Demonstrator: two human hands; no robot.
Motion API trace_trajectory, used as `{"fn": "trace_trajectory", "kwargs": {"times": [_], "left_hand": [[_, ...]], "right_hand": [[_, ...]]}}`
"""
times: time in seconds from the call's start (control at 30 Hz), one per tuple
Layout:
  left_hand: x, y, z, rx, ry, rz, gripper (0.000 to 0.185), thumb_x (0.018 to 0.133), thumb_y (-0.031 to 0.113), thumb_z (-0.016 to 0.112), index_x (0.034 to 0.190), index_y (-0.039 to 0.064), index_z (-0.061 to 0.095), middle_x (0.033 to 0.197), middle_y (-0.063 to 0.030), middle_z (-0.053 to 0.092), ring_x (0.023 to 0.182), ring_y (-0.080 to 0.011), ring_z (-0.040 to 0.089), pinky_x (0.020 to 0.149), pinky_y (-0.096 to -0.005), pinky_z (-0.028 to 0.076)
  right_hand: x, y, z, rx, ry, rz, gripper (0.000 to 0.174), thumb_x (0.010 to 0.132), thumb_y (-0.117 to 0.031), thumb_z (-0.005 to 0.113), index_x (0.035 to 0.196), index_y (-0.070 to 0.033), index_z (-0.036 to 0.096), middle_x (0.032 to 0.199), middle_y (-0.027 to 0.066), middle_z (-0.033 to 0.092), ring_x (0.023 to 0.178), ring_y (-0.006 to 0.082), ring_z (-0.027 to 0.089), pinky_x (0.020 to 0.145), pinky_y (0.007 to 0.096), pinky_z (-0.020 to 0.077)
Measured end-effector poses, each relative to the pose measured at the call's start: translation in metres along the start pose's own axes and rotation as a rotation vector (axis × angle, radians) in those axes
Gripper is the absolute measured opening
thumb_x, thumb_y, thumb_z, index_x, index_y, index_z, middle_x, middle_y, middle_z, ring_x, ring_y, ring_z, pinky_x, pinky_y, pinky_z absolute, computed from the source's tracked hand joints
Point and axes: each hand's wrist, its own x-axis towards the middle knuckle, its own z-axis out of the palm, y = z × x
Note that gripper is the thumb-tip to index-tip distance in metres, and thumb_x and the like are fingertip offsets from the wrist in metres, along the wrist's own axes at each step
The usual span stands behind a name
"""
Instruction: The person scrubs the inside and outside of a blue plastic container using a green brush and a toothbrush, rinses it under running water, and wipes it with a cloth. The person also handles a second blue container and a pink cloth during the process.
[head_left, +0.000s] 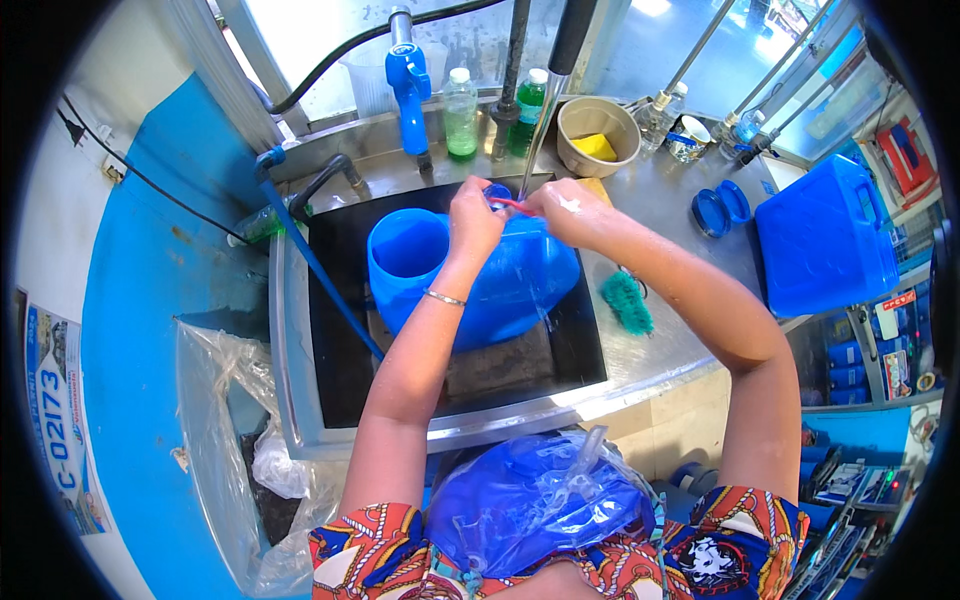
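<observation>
Inside the sink (345, 397) a large blue plastic container (495, 300) lies on its side, with its wide round mouth facing up at the left. Over it, my left hand (478, 210) grips a small blue cap (496, 193). My right hand (570, 214) holds a thin red handle (516, 204), perhaps of a small brush; its tip meets the cap, and its working end cannot be made out. A metal faucet pipe (537, 127) comes down just behind my hands. Suds cling to the back of my right hand.
A blue jug (821, 232) stands at the right on the steel counter (675, 330), near round blue lids (711, 213) and a green scrubber (627, 302). Behind are a tan bowl (598, 161) holding a yellow sponge, bottles (460, 112) and a blue faucet (410, 105). A blue hose (319, 262) crosses the sink's left side.
</observation>
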Motion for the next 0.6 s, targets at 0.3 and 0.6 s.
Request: {"fn": "trace_trajectory", "kwargs": {"times": [0.3, 0.6], "left_hand": [[-0.004, 0.008, -0.004, -0.091, -0.334, 0.073, 0.044, 0.068, 0.006, 0.082, 0.108, 0.001, 0.064, 0.092, -0.0164, 0.070, 0.082, -0.0275, 0.068, 0.075, -0.0367, 0.053], [0.000, -0.006, -0.012, -0.062, -0.231, -0.032, 0.048, 0.064, 0.007, 0.085, 0.107, -0.001, 0.065, 0.098, -0.0166, 0.071, 0.089, -0.0234, 0.070, 0.077, -0.0341, 0.054]], "right_hand": [[0.024, 0.000, -0.013, -0.697, 0.500, -0.702, 0.013, 0.071, -0.020, 0.063, 0.071, -0.013, 0.074, 0.105, 0.0079, 0.063, 0.114, 0.0272, 0.054, 0.104, 0.0390, 0.0389], [0.010, 0.021, -0.005, -0.437, 0.145, -0.113, 0.017, 0.079, -0.018, 0.065, 0.091, -0.019, 0.076, 0.085, 0.0099, 0.069, 0.091, 0.0277, 0.068, 0.087, 0.0412, 0.0498]]}}
